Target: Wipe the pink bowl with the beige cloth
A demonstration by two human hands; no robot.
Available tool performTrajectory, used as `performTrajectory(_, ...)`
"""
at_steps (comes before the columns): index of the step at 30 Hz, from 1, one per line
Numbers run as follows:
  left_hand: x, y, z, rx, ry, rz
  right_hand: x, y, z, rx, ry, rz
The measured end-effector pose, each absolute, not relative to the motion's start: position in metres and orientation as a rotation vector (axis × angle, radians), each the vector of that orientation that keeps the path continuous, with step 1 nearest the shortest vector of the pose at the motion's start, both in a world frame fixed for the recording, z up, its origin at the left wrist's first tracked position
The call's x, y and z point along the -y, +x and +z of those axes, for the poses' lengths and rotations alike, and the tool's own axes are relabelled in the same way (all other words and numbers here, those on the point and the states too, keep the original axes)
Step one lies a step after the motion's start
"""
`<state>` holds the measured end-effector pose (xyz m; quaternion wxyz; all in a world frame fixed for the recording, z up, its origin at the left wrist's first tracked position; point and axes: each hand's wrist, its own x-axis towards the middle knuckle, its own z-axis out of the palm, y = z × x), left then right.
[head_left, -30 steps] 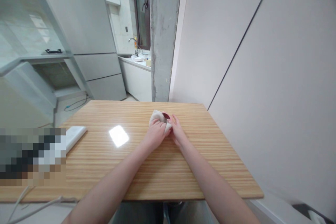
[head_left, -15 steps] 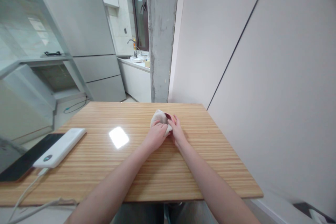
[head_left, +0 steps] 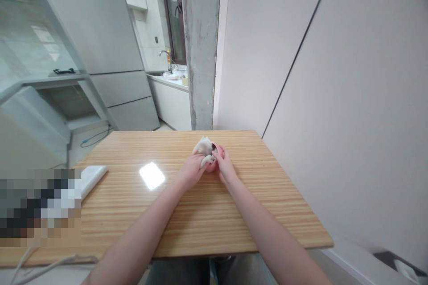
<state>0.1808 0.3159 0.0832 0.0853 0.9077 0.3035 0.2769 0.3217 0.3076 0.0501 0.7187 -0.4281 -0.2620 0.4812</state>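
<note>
My left hand (head_left: 191, 170) is closed on a crumpled off-white cloth (head_left: 202, 146), with part of the cloth bunched under its fingers. Just right of it, my right hand (head_left: 227, 166) wraps round a small pink cup (head_left: 211, 168) that looks tilted, its dark opening towards the cloth. Some of the cloth lies at the mouth of the cup; how far it reaches inside is hidden by my fingers. Both hands are close together over the far middle of the wooden table (head_left: 214, 213).
A white power bank (head_left: 94, 173) lies at the table's left, partly covered by a pixelated patch. A white cable (head_left: 67, 258) runs along the near left edge. Beyond the table stand a fridge (head_left: 100, 31), a sink counter (head_left: 167, 81) and a concrete pillar (head_left: 202, 49).
My left hand has shifted slightly left and down, and the cloth is bunched differently, showing more of the pink cup. My right hand stays on the cup. The view has turned slightly.
</note>
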Motion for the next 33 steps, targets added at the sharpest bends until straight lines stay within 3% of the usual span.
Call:
performTrajectory(3,-0.312,0.185,0.083,-0.793,2.697,0.724,-0.305,0.323,0.052,0.622,-0.98,1.042)
performTrajectory(13,-0.298,0.183,0.1,-0.914,2.802,0.912,-0.3,0.318,0.063,0.63,-0.87,1.056)
performTrajectory(21,-0.3,0.18,0.098,-0.64,2.913,0.735,-0.307,0.346,0.073,0.672,-1.003,1.3)
performTrajectory(29,-0.292,0.204,0.089,-1.204,2.863,0.8,-0.304,0.315,0.058,0.462,-0.809,1.166)
performTrajectory(33,-0.297,0.194,0.086,-0.956,2.925,0.738,-0.311,0.327,0.06,0.548,-0.912,1.272)
